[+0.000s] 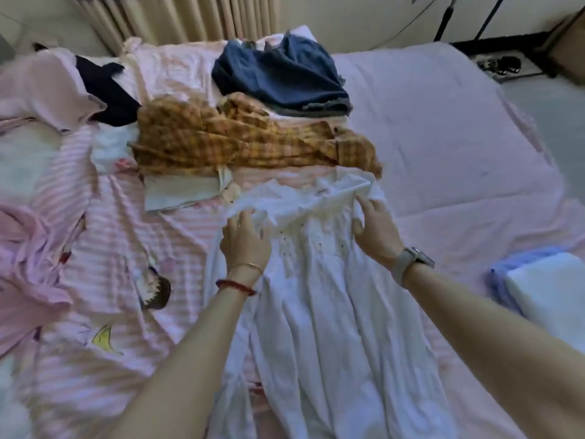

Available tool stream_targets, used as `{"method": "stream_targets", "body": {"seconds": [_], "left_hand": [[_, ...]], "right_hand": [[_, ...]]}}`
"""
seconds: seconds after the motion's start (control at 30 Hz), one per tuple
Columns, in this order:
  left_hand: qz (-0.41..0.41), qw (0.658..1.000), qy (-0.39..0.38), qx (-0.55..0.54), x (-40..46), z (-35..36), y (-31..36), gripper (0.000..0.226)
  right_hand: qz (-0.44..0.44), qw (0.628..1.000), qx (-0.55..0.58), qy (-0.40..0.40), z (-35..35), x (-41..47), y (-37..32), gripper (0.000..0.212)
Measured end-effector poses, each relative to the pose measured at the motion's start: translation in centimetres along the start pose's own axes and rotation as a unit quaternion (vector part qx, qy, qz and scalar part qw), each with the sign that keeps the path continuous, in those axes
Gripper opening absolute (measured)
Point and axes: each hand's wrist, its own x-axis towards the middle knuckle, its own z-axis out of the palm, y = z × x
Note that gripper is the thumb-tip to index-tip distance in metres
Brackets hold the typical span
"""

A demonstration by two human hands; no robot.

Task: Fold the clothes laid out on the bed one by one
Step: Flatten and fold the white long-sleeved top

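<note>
Head view, looking forward and down (wide-angle), close over the bed [443, 128]

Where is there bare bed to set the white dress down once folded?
The pink sheet is bare right of the white dress, between the blue denim and the folded stack. It is crowded beyond and left: the plaid shirt and striped quilt. Left hand and right hand lie on the dress.
</note>
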Motion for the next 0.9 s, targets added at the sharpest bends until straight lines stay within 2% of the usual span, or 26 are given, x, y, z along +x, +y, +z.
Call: {"method": "stream_targets", "body": {"seconds": [0.07,0.2,0.3,0.4,0.47,0.5,0.57,0.63,0.7,0.77,0.8,0.83,0.9], "left_hand": [[-0.074,0.996,-0.023,-0.049,-5.1,3.1,-3.2,0.039],[-0.204,0.972,-0.041,-0.11,-15.7,6.9,-9.1,0.041],[-0.32,0.932,-0.098,-0.139,-22.8,9.0,-12.7,0.042],[-0.427,0.869,-0.178,-0.175,-27.5,11.6,-14.1,0.052],[-0.43,0.861,-0.208,-0.174,-28.8,12.9,-14.5,0.034],[-0.422,0.866,-0.196,-0.184,-29.0,13.4,-14.2,0.022],[-0.378,0.89,-0.123,-0.223,-28.9,13.6,-13.3,0.024],[-0.327,0.907,-0.053,-0.26,-29.0,13.0,-13.0,0.012],[-0.316,0.916,-0.005,-0.249,-29.2,11.7,-13.4,0.021],[-0.347,0.917,0.079,-0.179,-29.7,10.0,-15.3,0.014],[-0.358,0.918,0.115,-0.128,-29.9,8.9,-16.2,0.013],[-0.368,0.918,0.124,-0.083,-30.2,7.9,-16.8,0.014],[-0.395,0.914,0.086,-0.045,-30.7,6.9,-17.2,0.033]], "right_hand": [[0.026,0.997,0.064,-0.033,4.1,-4.7,2.2,0.045],[0.118,0.982,0.147,-0.02,10.1,-15.1,7.2,0.034],[0.205,0.97,0.125,-0.041,12.9,-22.0,11.3,0.028],[0.253,0.955,0.102,-0.118,14.4,-26.7,15.0,0.025],[0.266,0.949,0.079,-0.151,14.9,-28.0,16.3,0.03],[0.264,0.95,0.043,-0.164,15.2,-28.3,16.7,0.036],[0.245,0.953,-0.034,-0.174,15.6,-28.5,17.1,0.057],[0.236,0.951,-0.081,-0.184,15.8,-28.2,17.3,0.063],[0.225,0.948,-0.122,-0.189,15.6,-27.7,18.1,0.045],[0.216,0.955,-0.109,-0.173,14.7,-27.0,19.0,0.013],[0.207,0.961,-0.09,-0.161,14.0,-26.8,19.5,0.006],[0.199,0.966,-0.073,-0.149,13.1,-26.6,19.9,0.008],[0.212,0.971,-0.025,-0.104,10.7,-26.3,20.9,0.01]]}}
